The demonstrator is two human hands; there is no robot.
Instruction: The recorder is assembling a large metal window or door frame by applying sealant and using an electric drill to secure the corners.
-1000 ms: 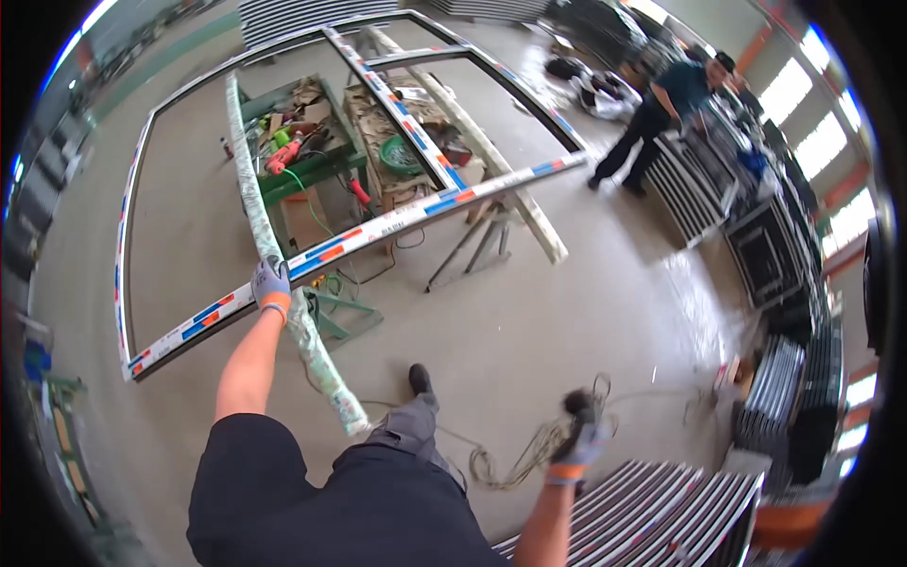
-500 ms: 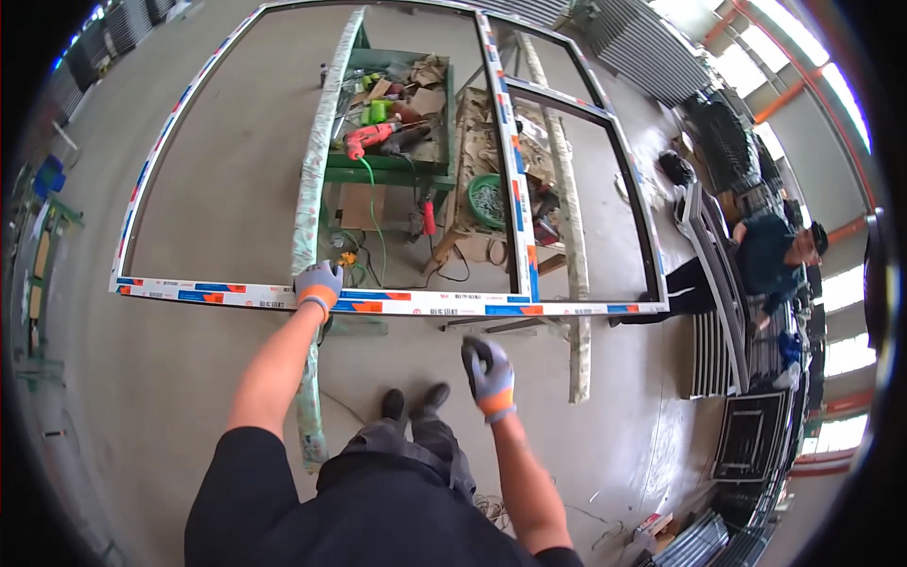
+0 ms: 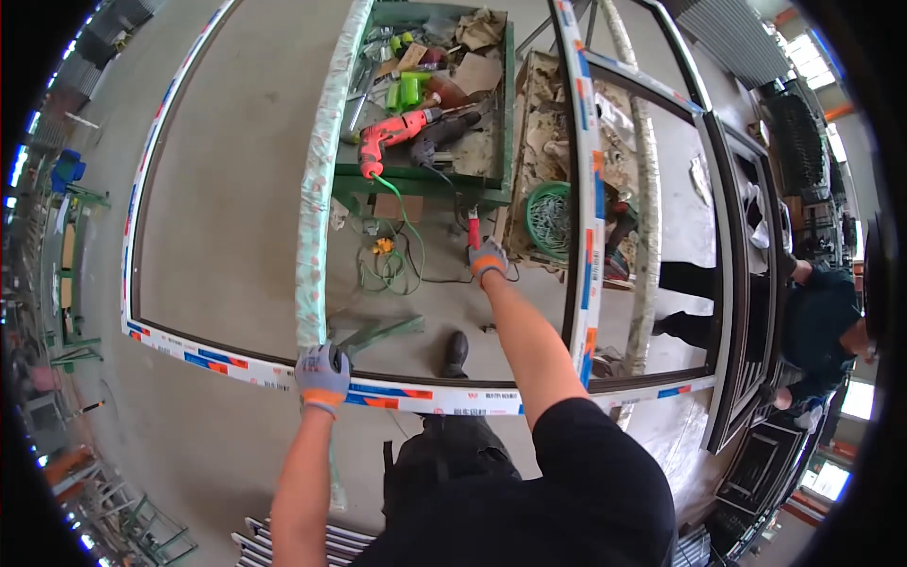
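Observation:
A large rectangular window frame point(image 3: 444, 395), dark inside and covered with white, blue and orange protective film, lies across two wrapped support beams point(image 3: 316, 208). My left hand point(image 3: 323, 374), in a grey and orange glove, is closed around its near rail beside the left beam. Reaching through the frame opening, my gloved right hand point(image 3: 488, 258) is closed at the lower end of a red-handled tool point(image 3: 474, 227), below the green tool cart. Its fingertips are partly hidden. A red power drill point(image 3: 392, 140) with a green cord lies on the cart, beside a dark power tool point(image 3: 444, 137).
The green cart point(image 3: 425, 185) carries bottles, cardboard and loose tools. A green basket of screws point(image 3: 549, 222) sits on a wooden bench point(image 3: 515, 203). Cords point(image 3: 392, 269) coil on the floor. At right, a co-worker point(image 3: 820, 321) holds a dark frame point(image 3: 732, 378) close to mine.
My right hand has moved forward through the frame to the red-handled tool. My left hand stays on the rail. I have leaned in, and the co-worker's dark frame has come nearer.

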